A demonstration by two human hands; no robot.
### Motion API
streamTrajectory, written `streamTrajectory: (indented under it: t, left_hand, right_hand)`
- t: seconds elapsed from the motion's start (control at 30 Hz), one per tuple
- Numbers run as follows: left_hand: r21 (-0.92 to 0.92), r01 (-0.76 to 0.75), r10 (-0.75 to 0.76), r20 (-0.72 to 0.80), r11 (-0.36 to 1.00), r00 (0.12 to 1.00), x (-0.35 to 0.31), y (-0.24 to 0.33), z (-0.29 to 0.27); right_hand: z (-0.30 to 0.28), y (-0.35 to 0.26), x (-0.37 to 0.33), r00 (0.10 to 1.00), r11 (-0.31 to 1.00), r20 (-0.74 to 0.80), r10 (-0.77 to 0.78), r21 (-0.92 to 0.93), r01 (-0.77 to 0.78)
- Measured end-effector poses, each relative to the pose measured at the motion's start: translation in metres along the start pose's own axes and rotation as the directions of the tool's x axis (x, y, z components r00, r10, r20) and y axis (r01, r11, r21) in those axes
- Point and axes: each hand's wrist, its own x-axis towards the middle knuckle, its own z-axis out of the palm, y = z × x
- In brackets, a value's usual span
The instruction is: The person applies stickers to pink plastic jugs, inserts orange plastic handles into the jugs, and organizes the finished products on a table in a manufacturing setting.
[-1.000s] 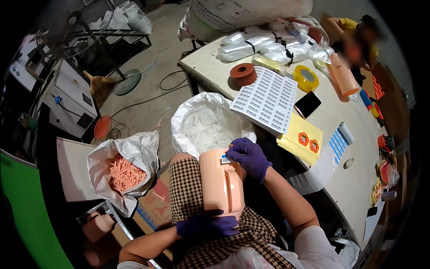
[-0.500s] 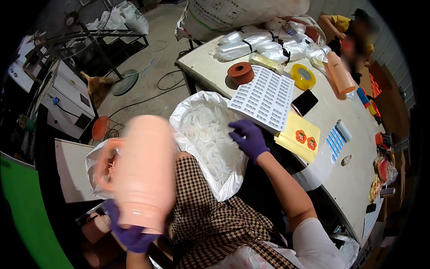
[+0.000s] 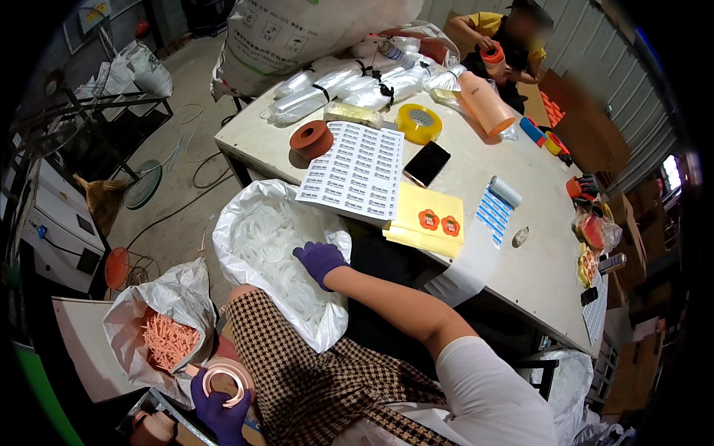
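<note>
My left hand [image 3: 217, 410], in a purple glove, is closed round a peach tumbler [image 3: 239, 372] at the lower left. The tumbler points end-on, so its round rim and hollow middle show while its body is mostly hidden. My right hand [image 3: 321, 263], gloved the same way, rests among clear plastic rings [image 3: 269, 236]. Its fingers are bent and drawn together; what they grip, if anything, cannot be made out. Those rings fill a white bag [image 3: 329, 327] between my lap and the table.
A bag of peach plastic pieces [image 3: 172, 340] stands at the left. On the table [image 3: 547, 256] lie a label sheet [image 3: 353, 167], tape roll [image 3: 419, 123], phone [image 3: 427, 163], yellow papers [image 3: 416, 212] and another peach tumbler [image 3: 485, 102]. Across it a person [image 3: 513, 44] handles an orange-red cylinder.
My left hand has lowered the tumbler and turned it end-on. My right hand has gone down into the rings. The view has shifted, and the bag of peach pieces now shows fully.
</note>
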Motion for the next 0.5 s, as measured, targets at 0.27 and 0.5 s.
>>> streamTrajectory:
  t: [0.27, 0.5]
  left_hand:
    - [0.012, -0.126, 0.125, 0.051, 0.992, 0.991, 0.021, 0.03, 0.003]
    - [-0.051, -0.014, 0.008, -0.104, 0.999, 0.995, 0.017, 0.023, -0.001]
  right_hand:
    - [-0.024, -0.014, -0.018, 0.986, 0.99, -0.103, 0.132, 0.065, -0.125]
    - [0.002, -0.041, -0.05, 0.861, 0.886, -0.489, -0.138, 0.328, 0.328]
